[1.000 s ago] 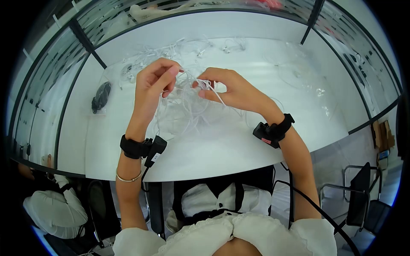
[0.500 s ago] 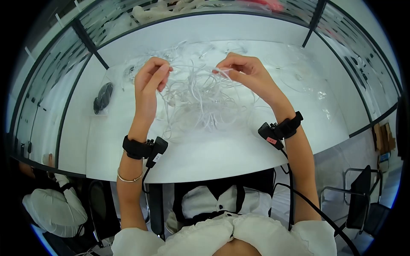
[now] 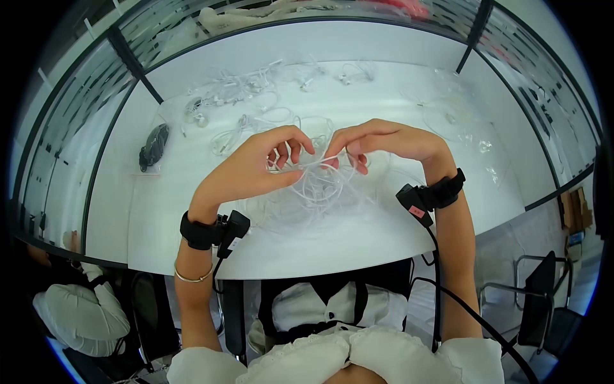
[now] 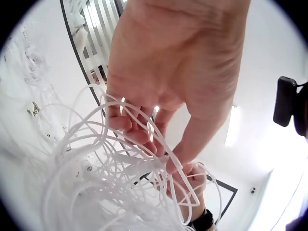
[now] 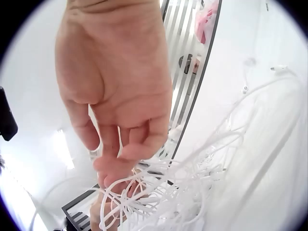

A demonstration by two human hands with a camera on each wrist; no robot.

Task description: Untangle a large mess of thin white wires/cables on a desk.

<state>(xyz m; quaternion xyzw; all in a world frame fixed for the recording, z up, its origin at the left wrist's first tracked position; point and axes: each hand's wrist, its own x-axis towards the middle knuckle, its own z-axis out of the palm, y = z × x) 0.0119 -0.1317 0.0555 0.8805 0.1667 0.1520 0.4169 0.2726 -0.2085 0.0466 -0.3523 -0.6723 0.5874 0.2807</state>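
Observation:
A loose tangle of thin white cables (image 3: 323,187) hangs between the two hands over the white table. My left hand (image 3: 246,165) has strands between thumb and curled fingers, on the tangle's left side. Loops of cable (image 4: 91,144) spread in front of that hand in the left wrist view, and a thicker white piece (image 4: 144,167) shows by the thumb tip. From the right, my right hand (image 3: 393,142) bends down and its fingertips hold strands at the top of the tangle. In the right wrist view, the fingertips (image 5: 113,168) meet the cable loops.
More white cables (image 3: 256,83) lie along the back of the table (image 3: 173,224). A black bundle (image 3: 154,147) in a clear bag sits at the left. Clear plastic (image 3: 483,144) lies at the right. White panels with striped glass surround the table; another person (image 3: 83,313) is at lower left.
Both hands have come down and nearer the table's front with the tangle. The right hand first drew a strand away to the right, then returned close to the left hand.

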